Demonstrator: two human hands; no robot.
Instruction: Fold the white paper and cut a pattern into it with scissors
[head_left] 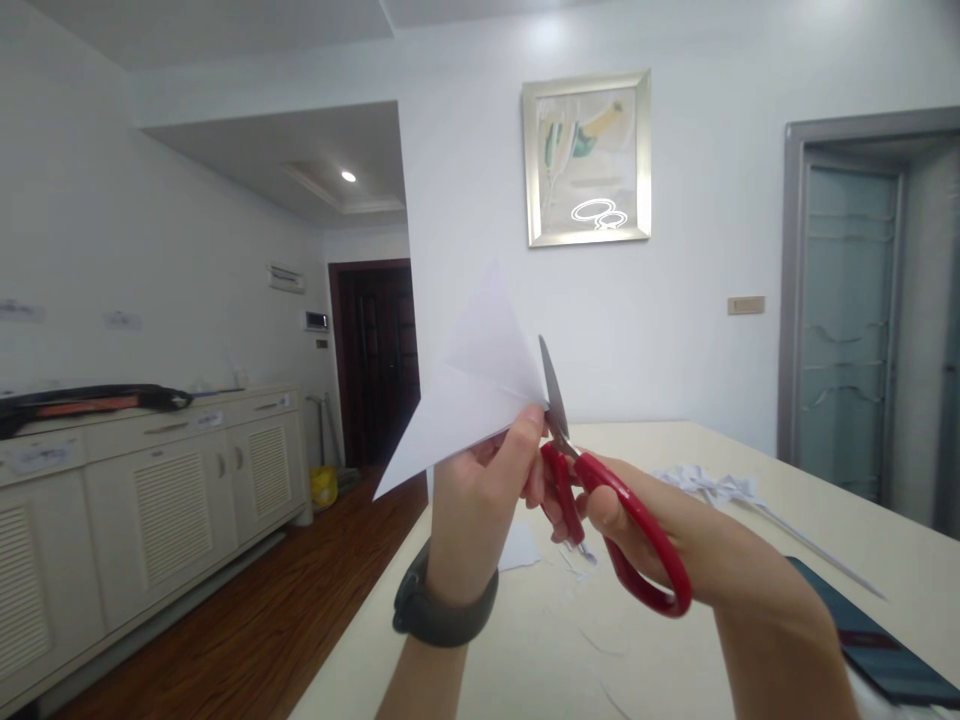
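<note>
A white folded sheet of paper (480,390), pointed at its top and lower left, is pinched in my left hand (495,470), raised above the table. My right hand (622,510) grips red-handled scissors (637,535) by their loops. The scissors' blades are apart, with one blade pointing up beside the paper's right corner. My left fingertips are close to the blades at that corner. The lower blade is partly hidden behind the paper and fingers, so I cannot tell whether it touches the paper. A dark band (446,605) circles my left wrist.
On the cream table (540,650) lie crumpled paper strips (705,485), a flat paper piece (519,546), thin paper scraps and a dark phone-like device (885,630) at right. A white cabinet (187,500) lines the left wall.
</note>
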